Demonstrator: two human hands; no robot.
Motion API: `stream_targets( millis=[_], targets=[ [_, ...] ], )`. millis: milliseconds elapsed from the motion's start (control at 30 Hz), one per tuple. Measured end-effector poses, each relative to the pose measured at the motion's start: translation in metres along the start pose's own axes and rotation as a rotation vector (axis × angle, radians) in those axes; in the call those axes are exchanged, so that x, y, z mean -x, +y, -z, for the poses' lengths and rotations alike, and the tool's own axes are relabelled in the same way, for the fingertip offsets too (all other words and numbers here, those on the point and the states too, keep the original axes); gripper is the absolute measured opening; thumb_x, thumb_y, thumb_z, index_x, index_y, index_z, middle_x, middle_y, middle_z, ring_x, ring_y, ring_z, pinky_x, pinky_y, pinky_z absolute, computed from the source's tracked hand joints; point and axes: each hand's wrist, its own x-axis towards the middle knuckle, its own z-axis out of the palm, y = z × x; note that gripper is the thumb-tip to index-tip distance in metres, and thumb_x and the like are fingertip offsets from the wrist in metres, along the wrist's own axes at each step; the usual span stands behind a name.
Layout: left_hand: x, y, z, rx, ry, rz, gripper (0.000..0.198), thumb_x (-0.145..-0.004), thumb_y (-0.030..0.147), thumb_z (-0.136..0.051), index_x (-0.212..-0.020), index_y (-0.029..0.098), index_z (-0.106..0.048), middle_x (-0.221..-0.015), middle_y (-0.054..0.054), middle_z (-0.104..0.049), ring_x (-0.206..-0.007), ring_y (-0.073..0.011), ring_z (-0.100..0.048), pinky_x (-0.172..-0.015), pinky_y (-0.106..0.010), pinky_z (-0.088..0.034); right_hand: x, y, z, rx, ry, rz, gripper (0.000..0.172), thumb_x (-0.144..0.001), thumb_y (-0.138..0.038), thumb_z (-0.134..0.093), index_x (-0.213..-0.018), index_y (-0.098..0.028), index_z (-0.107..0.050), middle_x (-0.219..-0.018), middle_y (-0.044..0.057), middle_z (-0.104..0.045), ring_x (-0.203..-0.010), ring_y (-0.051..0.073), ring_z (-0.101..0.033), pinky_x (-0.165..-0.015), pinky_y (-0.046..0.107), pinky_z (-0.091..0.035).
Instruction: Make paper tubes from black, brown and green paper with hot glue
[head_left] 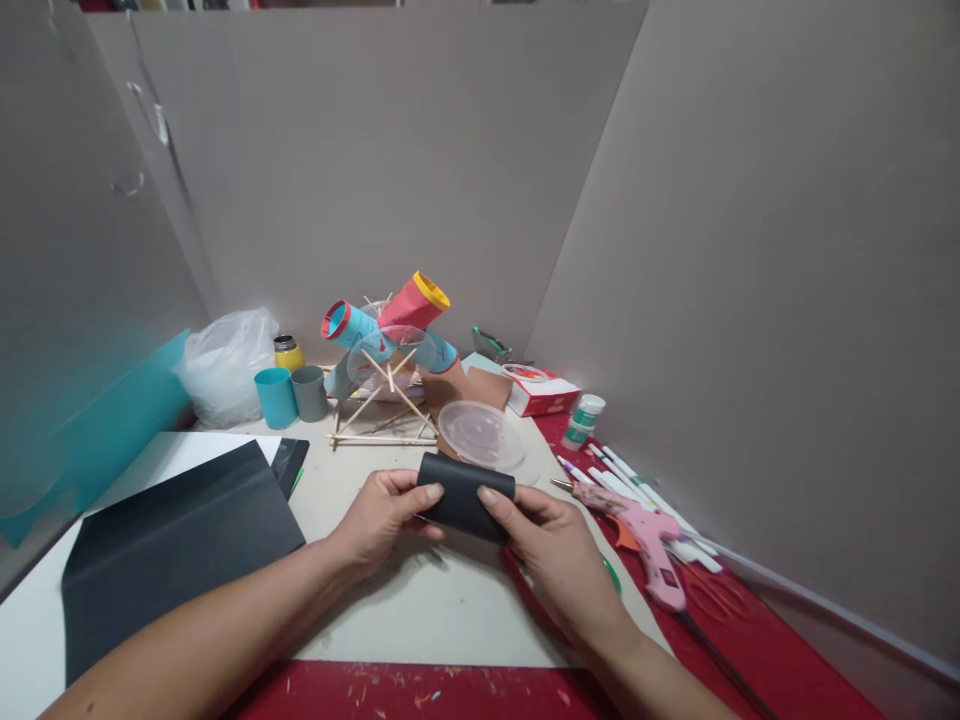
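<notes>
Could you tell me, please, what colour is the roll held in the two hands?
The roll is plain black, best seen in the head view.

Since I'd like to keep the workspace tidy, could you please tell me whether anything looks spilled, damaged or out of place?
Only the red surface, in front of the cream sheet, stands out: pale specks dot it, looking messy, though I cannot tell stains from scraps.

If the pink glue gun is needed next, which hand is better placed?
Probably the right hand: it is nearer the pink glue gun, which lies on that side. The left hand is farther off; both hold the black roll.
</notes>
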Motion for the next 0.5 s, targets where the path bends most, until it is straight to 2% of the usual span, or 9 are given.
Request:
stream_targets(
  millis=[500],
  targets=[
    [-0.0005,0.0018,-0.0027,0.021,0.021,-0.033,0.037,-0.069,0.041,-0.08,-0.089,0.01,-0.077,-0.082,-0.009,-0.07,-0.071,-0.0143,-0.061,-0.056,-0.023,-0.056,0.0034,-0.0051,-0.0026,0.023,0.035,0.0,0.028,-0.072,-0.043,-0.076,-0.087,-0.019,-0.08,-0.076,0.002,-0.075,-0.067,0.018,-0.061,-0.069,0.031,-0.05]
  ],
)
